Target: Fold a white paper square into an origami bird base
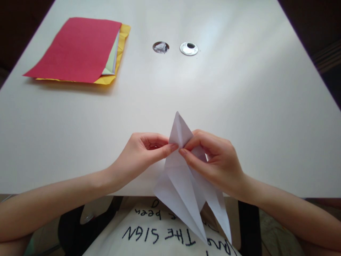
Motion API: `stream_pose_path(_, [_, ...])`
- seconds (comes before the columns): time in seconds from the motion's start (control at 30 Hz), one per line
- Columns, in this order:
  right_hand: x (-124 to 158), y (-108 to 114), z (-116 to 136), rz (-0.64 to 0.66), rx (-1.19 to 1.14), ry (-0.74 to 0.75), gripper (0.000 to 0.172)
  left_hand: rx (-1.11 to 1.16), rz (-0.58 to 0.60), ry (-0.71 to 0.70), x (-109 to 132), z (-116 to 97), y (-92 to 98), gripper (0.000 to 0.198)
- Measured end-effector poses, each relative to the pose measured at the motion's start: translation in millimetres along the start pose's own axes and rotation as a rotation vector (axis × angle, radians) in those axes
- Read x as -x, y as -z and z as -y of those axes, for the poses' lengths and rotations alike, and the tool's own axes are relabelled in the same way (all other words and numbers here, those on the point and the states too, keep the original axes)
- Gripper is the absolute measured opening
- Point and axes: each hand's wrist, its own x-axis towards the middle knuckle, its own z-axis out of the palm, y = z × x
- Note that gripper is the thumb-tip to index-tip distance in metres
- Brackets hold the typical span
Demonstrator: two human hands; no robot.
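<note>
A folded sheet of white paper [183,185] is held up at the table's near edge, its narrow tip pointing away from me and several long pointed flaps hanging toward my lap. My left hand [151,147] pinches its left side below the tip, thumb on top and fingers behind. From the right, my right hand [210,156] grips the paper between thumb and index finger, and the two thumbs nearly meet at the centre crease. The fingers behind the paper are partly hidden.
On the white table [119,113], at the far left, lies a stack of red paper [77,49] over yellow paper [124,35] and pale sheets. Two round holes are set in the tabletop, one with crumpled material [161,47], the other with a metallic cover [189,49].
</note>
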Motion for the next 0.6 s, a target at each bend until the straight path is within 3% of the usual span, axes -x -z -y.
stream_pose_path(0.6, [0.4, -6.4, -2.1, -0.049, 0.027, -0.014, 0.011, -0.060, -0.116, 0.013, 0.5, 1.9, -1.1, 0.015])
